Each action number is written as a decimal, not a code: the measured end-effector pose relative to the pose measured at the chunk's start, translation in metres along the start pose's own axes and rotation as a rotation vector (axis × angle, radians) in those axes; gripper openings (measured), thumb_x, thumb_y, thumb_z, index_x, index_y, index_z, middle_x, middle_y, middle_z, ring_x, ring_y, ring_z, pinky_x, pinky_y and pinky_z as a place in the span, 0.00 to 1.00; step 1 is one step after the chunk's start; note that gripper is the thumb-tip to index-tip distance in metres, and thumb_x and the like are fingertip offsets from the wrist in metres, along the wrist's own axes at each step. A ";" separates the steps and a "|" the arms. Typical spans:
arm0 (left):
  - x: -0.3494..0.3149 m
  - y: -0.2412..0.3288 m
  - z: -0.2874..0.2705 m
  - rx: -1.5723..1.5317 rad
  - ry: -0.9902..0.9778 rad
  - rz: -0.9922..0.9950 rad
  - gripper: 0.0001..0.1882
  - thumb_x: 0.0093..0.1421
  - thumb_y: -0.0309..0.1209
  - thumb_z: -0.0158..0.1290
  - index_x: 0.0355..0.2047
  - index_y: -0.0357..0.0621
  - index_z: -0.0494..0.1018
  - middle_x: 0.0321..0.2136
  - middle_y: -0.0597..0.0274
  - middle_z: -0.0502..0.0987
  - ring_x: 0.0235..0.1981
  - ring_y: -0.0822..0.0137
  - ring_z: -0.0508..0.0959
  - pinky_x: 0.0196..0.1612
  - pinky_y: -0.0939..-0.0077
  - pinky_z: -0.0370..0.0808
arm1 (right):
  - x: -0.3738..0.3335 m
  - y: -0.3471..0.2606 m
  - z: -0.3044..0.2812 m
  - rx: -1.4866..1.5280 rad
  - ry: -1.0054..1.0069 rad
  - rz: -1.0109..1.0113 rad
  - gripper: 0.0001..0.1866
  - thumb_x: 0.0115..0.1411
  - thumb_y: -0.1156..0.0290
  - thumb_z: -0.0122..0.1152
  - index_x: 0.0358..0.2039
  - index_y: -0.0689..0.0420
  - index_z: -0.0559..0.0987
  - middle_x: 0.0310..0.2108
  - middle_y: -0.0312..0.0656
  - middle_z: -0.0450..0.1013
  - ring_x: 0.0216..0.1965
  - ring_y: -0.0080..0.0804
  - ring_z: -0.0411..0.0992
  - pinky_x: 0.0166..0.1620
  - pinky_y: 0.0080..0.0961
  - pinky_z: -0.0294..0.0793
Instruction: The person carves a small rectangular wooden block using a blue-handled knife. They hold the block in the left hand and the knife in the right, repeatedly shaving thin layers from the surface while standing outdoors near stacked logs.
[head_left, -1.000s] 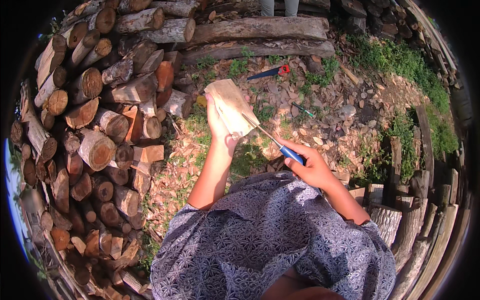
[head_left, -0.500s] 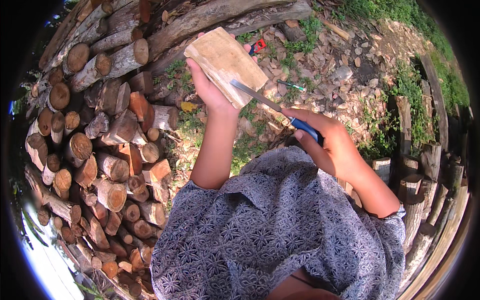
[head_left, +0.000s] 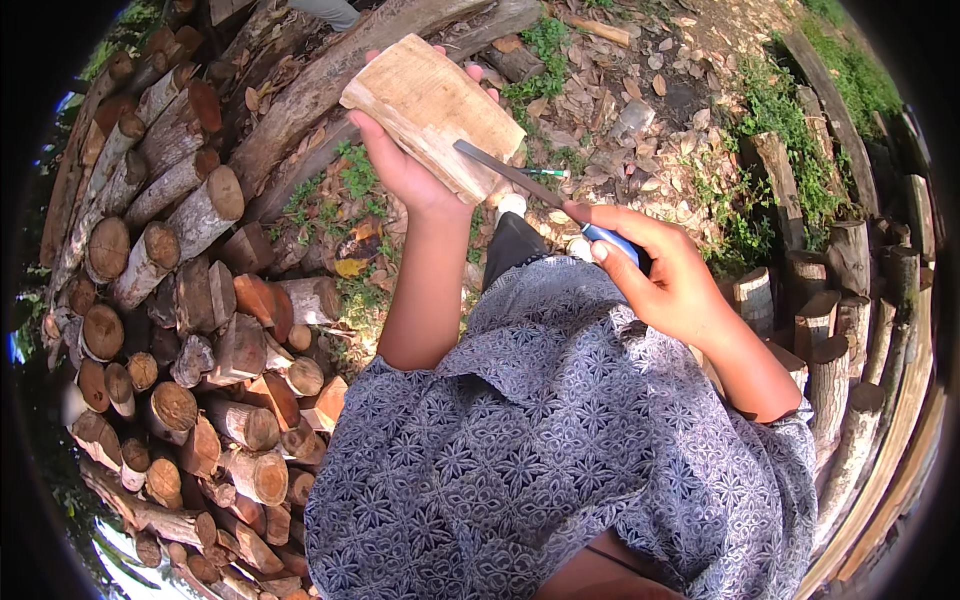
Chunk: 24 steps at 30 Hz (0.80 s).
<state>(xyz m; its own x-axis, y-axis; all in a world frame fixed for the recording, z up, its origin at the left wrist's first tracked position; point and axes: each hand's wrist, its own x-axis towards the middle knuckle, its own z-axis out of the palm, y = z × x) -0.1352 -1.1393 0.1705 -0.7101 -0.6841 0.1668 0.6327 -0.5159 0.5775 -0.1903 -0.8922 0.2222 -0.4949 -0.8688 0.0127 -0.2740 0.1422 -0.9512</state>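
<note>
A flat, pale wooden block (head_left: 440, 110) rests in my left hand (head_left: 405, 180), which is wrapped round it from below, thumb along the near left edge and fingertips showing past the far side. My right hand (head_left: 665, 265) grips the blue handle of a narrow grey metal file (head_left: 510, 175). Its tip lies over the block's near right part, seemingly touching the face; the rest of the blade reaches beyond the block's edge toward my right hand.
Stacked firewood logs (head_left: 240, 425) fill the left side. A long log (head_left: 330, 75) lies beyond the block. Upright cut logs (head_left: 830, 385) line the right. A thin green stick-like object (head_left: 555, 172) lies on leaf-strewn ground. Someone's grey trouser leg (head_left: 328, 12) shows at the top.
My view has shifted, and a shoe and dark trouser leg now show below the block. The block and file have moved slightly left and up. A red object on the ground is out of sight.
</note>
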 end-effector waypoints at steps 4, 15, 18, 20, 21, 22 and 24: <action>0.043 -0.035 0.012 -0.020 -0.146 -0.164 0.39 0.65 0.69 0.36 0.68 0.62 0.57 0.62 0.47 0.65 0.54 0.40 0.73 0.54 0.34 0.72 | 0.027 -0.009 -0.002 -0.035 0.231 0.012 0.19 0.64 0.75 0.58 0.56 0.57 0.78 0.46 0.48 0.80 0.42 0.30 0.80 0.46 0.28 0.77; 0.143 -0.071 0.045 -0.362 -0.513 -0.576 0.41 0.63 0.72 0.34 0.70 0.66 0.54 0.61 0.49 0.65 0.54 0.39 0.74 0.50 0.35 0.74 | 0.050 -0.045 0.031 -0.063 0.644 0.214 0.20 0.63 0.75 0.57 0.56 0.54 0.78 0.50 0.45 0.79 0.46 0.32 0.79 0.51 0.29 0.75; 0.144 -0.077 0.049 -0.460 -0.585 -0.693 0.42 0.64 0.69 0.35 0.69 0.56 0.55 0.60 0.46 0.68 0.54 0.42 0.75 0.52 0.40 0.76 | 0.054 -0.044 0.049 -0.034 0.691 0.243 0.21 0.63 0.75 0.58 0.58 0.53 0.76 0.53 0.44 0.78 0.48 0.33 0.78 0.52 0.29 0.75; 0.143 -0.076 0.054 -0.407 -0.682 -0.763 0.41 0.67 0.61 0.41 0.66 0.40 0.61 0.57 0.41 0.72 0.55 0.45 0.75 0.54 0.43 0.75 | 0.057 -0.035 0.062 -0.072 0.731 0.204 0.25 0.64 0.76 0.58 0.62 0.50 0.72 0.53 0.42 0.76 0.43 0.31 0.78 0.49 0.28 0.76; 0.142 -0.075 0.058 -0.451 -0.638 -0.856 0.42 0.66 0.63 0.41 0.67 0.40 0.60 0.57 0.41 0.72 0.55 0.43 0.75 0.54 0.42 0.75 | 0.057 -0.036 0.067 0.008 0.736 0.269 0.25 0.64 0.76 0.58 0.62 0.49 0.72 0.51 0.41 0.76 0.40 0.28 0.77 0.46 0.27 0.76; 0.142 -0.073 0.063 -0.492 -0.590 -0.947 0.44 0.65 0.65 0.40 0.67 0.40 0.59 0.57 0.40 0.72 0.55 0.42 0.74 0.55 0.41 0.74 | 0.059 -0.040 0.070 0.091 0.738 0.331 0.26 0.64 0.76 0.57 0.63 0.49 0.71 0.50 0.40 0.76 0.38 0.26 0.76 0.44 0.26 0.76; 0.144 -0.075 0.066 -0.503 -0.603 -1.052 0.45 0.65 0.66 0.38 0.67 0.41 0.59 0.57 0.39 0.72 0.55 0.40 0.74 0.56 0.39 0.73 | 0.065 -0.044 0.078 0.312 0.746 0.404 0.28 0.65 0.76 0.57 0.66 0.49 0.69 0.46 0.39 0.76 0.29 0.19 0.71 0.35 0.21 0.74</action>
<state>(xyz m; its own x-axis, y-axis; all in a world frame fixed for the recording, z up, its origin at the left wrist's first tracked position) -0.3048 -1.1650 0.2038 -0.8741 0.4298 0.2263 -0.3529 -0.8821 0.3120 -0.1464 -0.9922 0.2405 -0.9407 -0.2323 -0.2472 0.2191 0.1402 -0.9656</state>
